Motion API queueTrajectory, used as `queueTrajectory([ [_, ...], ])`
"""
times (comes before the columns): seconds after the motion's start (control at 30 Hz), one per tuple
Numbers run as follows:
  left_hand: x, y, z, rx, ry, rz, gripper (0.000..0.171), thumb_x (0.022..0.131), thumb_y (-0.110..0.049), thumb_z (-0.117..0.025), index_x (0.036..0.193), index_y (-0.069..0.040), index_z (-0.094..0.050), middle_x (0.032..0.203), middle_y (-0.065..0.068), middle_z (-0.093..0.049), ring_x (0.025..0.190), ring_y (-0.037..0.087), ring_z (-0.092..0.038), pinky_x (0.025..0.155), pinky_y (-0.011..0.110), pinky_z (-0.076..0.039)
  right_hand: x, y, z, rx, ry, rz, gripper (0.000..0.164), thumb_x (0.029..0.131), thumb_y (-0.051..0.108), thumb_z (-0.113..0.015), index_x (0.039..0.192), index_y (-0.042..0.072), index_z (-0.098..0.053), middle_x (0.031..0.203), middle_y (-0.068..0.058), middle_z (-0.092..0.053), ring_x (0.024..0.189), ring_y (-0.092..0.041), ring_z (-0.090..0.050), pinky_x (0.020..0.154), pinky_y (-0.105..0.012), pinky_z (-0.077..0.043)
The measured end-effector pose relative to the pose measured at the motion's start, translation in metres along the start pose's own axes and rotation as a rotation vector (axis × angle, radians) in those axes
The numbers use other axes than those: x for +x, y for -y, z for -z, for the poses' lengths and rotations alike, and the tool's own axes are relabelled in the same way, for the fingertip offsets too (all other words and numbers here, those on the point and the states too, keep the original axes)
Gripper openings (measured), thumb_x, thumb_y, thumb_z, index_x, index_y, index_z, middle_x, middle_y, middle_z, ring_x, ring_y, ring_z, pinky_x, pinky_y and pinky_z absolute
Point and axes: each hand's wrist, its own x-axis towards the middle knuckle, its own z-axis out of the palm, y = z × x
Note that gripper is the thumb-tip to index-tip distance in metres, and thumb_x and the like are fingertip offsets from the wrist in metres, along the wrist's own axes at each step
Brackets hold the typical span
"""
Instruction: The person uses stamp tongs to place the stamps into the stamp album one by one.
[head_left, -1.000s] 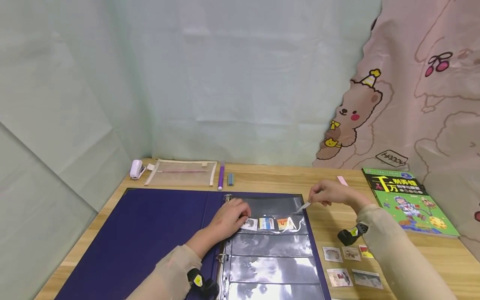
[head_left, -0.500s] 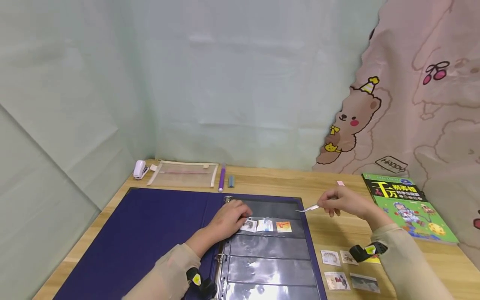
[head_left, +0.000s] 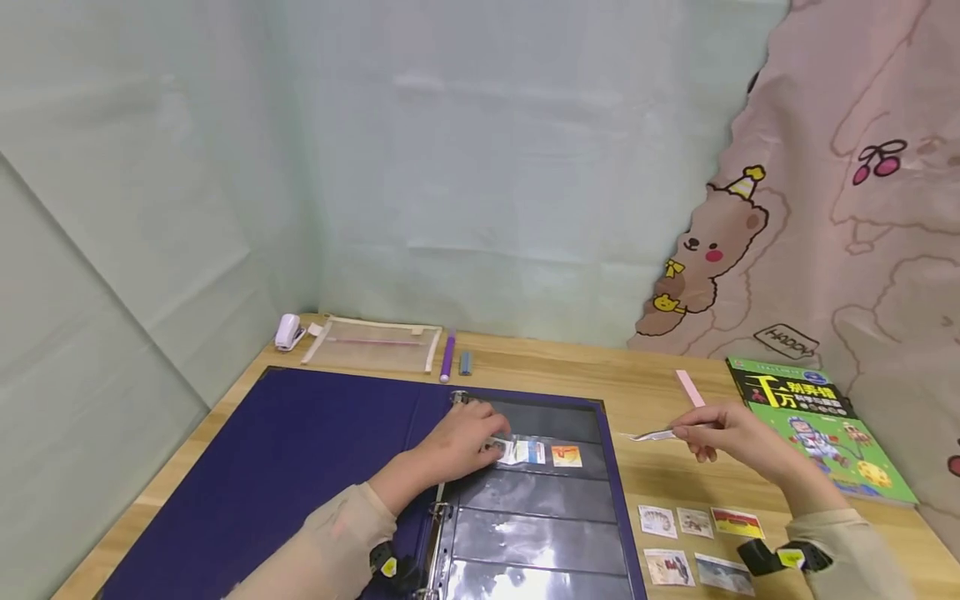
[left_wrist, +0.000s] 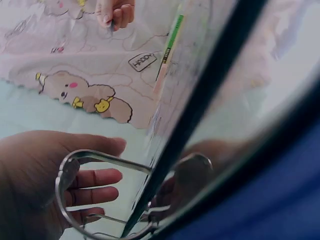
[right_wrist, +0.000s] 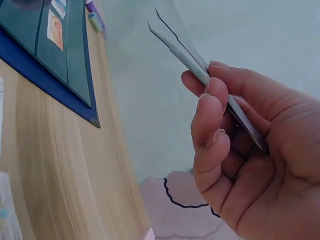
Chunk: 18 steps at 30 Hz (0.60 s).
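Note:
An open navy binder (head_left: 300, 467) holds a black stamp page (head_left: 540, 533) with clear pocket strips. In the second strip sit an orange stamp (head_left: 567, 456), a blue-and-white stamp (head_left: 530, 452) and a third stamp partly hidden by fingers. My left hand (head_left: 461, 437) rests at the inner edge of that strip; in the left wrist view its fingers (left_wrist: 100, 195) extend behind a metal binder ring (left_wrist: 107, 160). Right of the page, my right hand (head_left: 723, 433) grips tweezers (right_wrist: 192, 65) between thumb and fingers. Their tips are apart, with nothing between them.
Several loose stamps (head_left: 657, 521) lie on the table right of the binder. Farther right is a green book (head_left: 832, 442), with a pink strip (head_left: 690, 387) beside it. Behind the binder are a stapler (head_left: 288, 332), zip pouch (head_left: 375, 343), purple pen (head_left: 447, 358) and small blue piece (head_left: 466, 363).
My right hand has drawn the tweezers off the page, rightward and toward me, over the table. The left hand stays at the page, its fingers slightly shifted. The stamps remain in their strip.

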Motion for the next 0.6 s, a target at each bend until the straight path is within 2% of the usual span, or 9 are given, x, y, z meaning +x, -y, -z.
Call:
queueTrajectory([
  [0.13,-0.005,-0.006,0.006,0.032,0.028,-0.019,0.025,0.08,-0.034,-0.065,0.101,-0.022,-0.061,0.091,-0.006,-0.054,0.084,0.01,-0.048,0.08,0.032,-0.039,-0.013,-0.003,0.001,-0.004,-0.033,-0.001,0.022,0.091,0.01,-0.048,0.101,-0.005,-0.061,0.069,0.009,-0.057,0.056,-0.012,-0.053,0.05,-0.029,-0.046],
  [0.33,-0.011,-0.014,0.011,0.08,0.056,-0.053,0.027,0.078,-0.038,-0.066,0.1,-0.021,-0.061,0.088,-0.006,-0.052,0.083,0.011,-0.047,0.074,0.028,-0.038,-0.032,-0.007,-0.001,0.0,-0.061,0.0,0.021,0.091,0.008,-0.047,0.1,-0.007,-0.06,0.07,0.002,-0.058,0.057,-0.019,-0.052,0.049,-0.03,-0.044],
  [0.47,-0.014,-0.02,0.013,0.098,0.069,-0.071,0.028,0.078,-0.037,-0.066,0.1,-0.021,-0.061,0.089,-0.006,-0.052,0.083,0.011,-0.047,0.073,0.027,-0.038,-0.042,-0.012,-0.005,-0.016,-0.092,0.001,0.017,0.091,0.006,-0.047,0.097,-0.003,-0.061,0.07,0.003,-0.058,0.058,-0.018,-0.052,0.049,-0.03,-0.042],
  [0.6,-0.018,-0.024,0.013,0.097,0.083,-0.069,0.03,0.078,-0.036,-0.066,0.102,-0.019,-0.06,0.09,-0.005,-0.052,0.082,0.01,-0.046,0.074,0.027,-0.04,-0.05,-0.015,-0.007,-0.003,-0.092,0.006,0.017,0.091,0.003,-0.046,0.096,-0.006,-0.06,0.069,0.004,-0.057,0.056,-0.016,-0.049,0.048,-0.031,-0.038],
])
